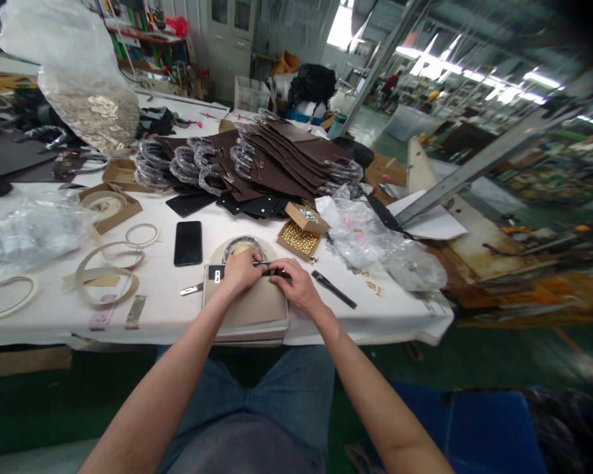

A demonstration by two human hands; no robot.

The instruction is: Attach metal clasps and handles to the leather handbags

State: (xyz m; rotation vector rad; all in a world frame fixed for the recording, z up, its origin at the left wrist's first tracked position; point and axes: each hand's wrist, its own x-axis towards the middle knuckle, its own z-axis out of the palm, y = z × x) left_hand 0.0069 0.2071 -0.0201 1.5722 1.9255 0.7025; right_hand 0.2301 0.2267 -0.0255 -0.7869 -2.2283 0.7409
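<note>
A beige bag panel (250,306) lies on a small stack at the table's front edge. A black strip (221,270) with a white oblong mark runs along its top edge. Bent over the strip, my left hand (242,268) is closed, its fingertips pressing near the middle. My right hand (299,284) pinches the strip close beside it; the fingers cover what lies between them. Behind my hands curves a plastic-wrapped bag handle (244,241). A metal-ended tab (192,289) sticks out left of the panel, and a black pen-like tool (334,289) lies to the right.
A phone (188,243) and tape rolls (106,273) lie to the left. Small boxes of golden studs (298,241) and silver pieces (308,216) stand behind my right hand. Farther back are piled brown bag panels (286,155); clear plastic (366,230) lies at the right.
</note>
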